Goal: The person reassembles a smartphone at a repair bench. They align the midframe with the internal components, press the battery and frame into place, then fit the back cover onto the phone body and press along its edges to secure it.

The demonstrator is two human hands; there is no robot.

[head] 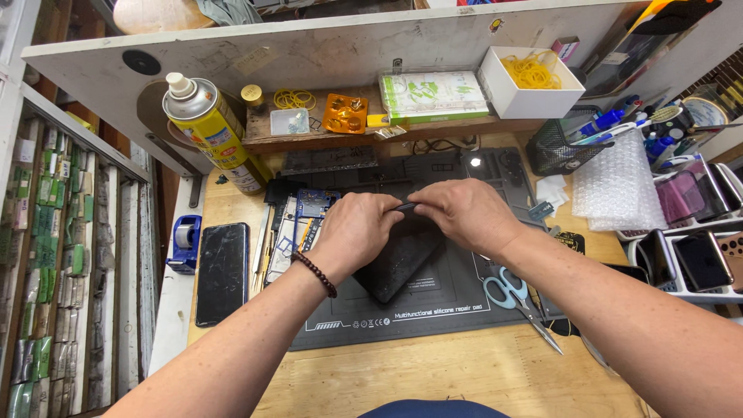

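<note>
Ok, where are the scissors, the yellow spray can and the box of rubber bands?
scissors (507, 290), head view, on the blue handle loops.
yellow spray can (213, 131), head view, on the middle of its body.
box of rubber bands (534, 99), head view, on its white front wall.

Bare mat (433, 310) front of hands; scissors (511, 294) right, opened phone (298, 224) left (close), spray can (213, 131) rear-left.

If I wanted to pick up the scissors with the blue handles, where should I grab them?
Probably by the blue handle loops of the scissors. They lie flat at the right edge of the dark repair mat, loops toward the hands, and the pointed blades aim down-right toward the wooden table's front edge. Come from above, on the loop side, away from the points.
</note>
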